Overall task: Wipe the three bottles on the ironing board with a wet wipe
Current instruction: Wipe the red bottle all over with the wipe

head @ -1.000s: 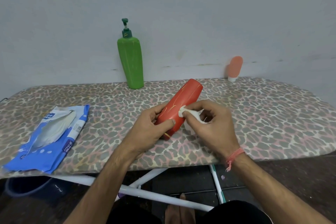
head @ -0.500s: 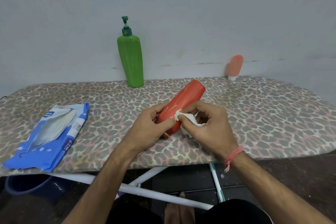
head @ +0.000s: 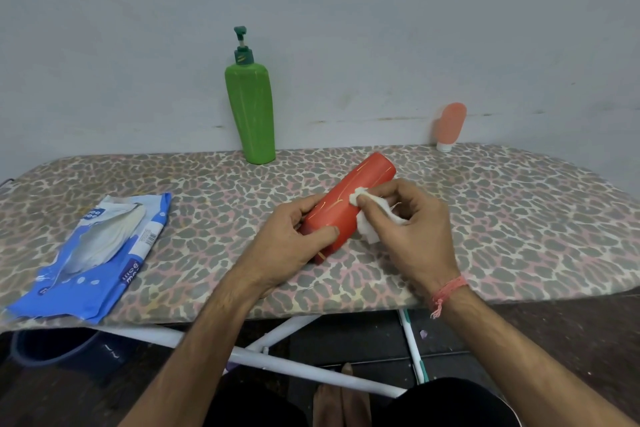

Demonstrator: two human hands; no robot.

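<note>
A red bottle [head: 349, 199] lies tilted on the leopard-print ironing board [head: 519, 218], its far end pointing up and right. My left hand [head: 294, 246] grips its near end, thumb across the top. My right hand [head: 412, 232] pinches a crumpled white wet wipe [head: 363, 211] and presses it against the bottle's right side near the middle. A tall green pump bottle [head: 251, 111] stands upright at the back by the wall. At the back right a small pink bottle [head: 449, 125] stands on its white cap.
A blue wet-wipe pack [head: 97, 253] lies open on the board's left end, reaching the front edge. The grey wall runs directly behind the board. White metal legs [head: 277, 360] and a dark floor show below the front edge.
My right hand has slid the wipe up along the red bottle toward its far end. My left hand keeps its grip on the near end.
</note>
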